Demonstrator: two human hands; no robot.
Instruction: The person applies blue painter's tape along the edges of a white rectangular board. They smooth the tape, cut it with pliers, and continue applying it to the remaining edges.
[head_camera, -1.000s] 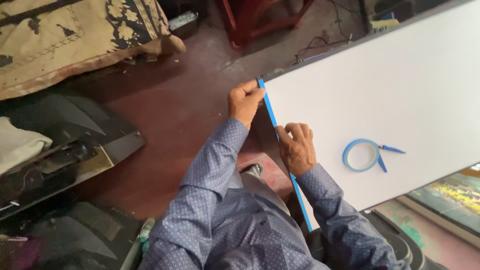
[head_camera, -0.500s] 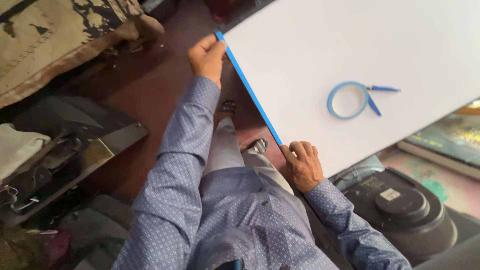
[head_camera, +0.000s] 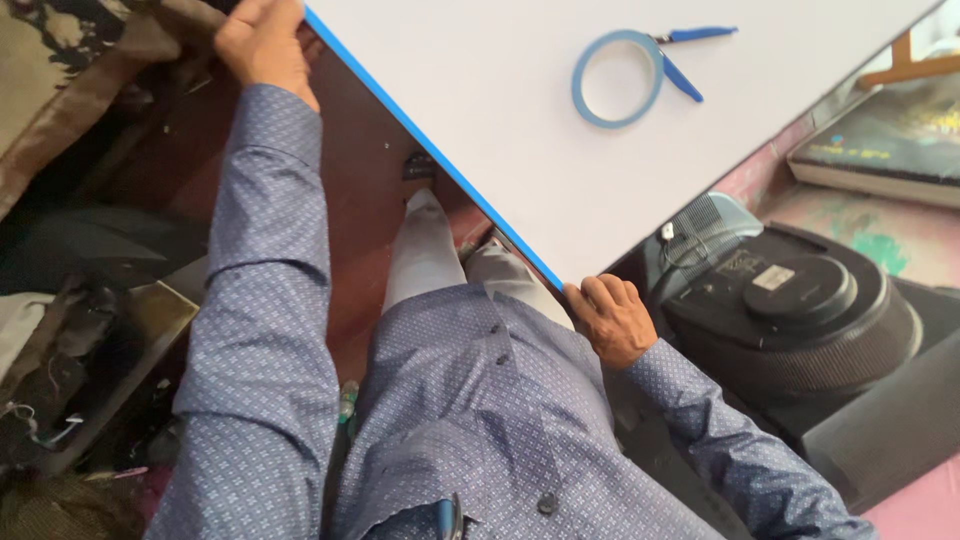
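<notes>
Below me I see a dark reddish-brown floor (head_camera: 360, 200) crowded with clutter, and across it a large flat white board (head_camera: 560, 130) running from the top left down toward my lap. Along the board's near edge lies a straight strip of blue tape (head_camera: 430, 160), thin, bright and unbroken from one hand to the other. My left hand (head_camera: 262, 42) sits at the far end of that edge, fingers curled over it and pressing on the tape; my right hand (head_camera: 615, 318) closes on the board's near corner, where the strip ends. On the board's top face, well apart from the taped edge, lies a ring-shaped roll of blue tape (head_camera: 618, 78), and touching it a small pair of blue-handled pliers (head_camera: 685, 58). Just beyond the board's near corner, beside my right hand, stands a round black appliance (head_camera: 800, 310). Past the board's far side rests a dark framed picture (head_camera: 880, 140).
</notes>
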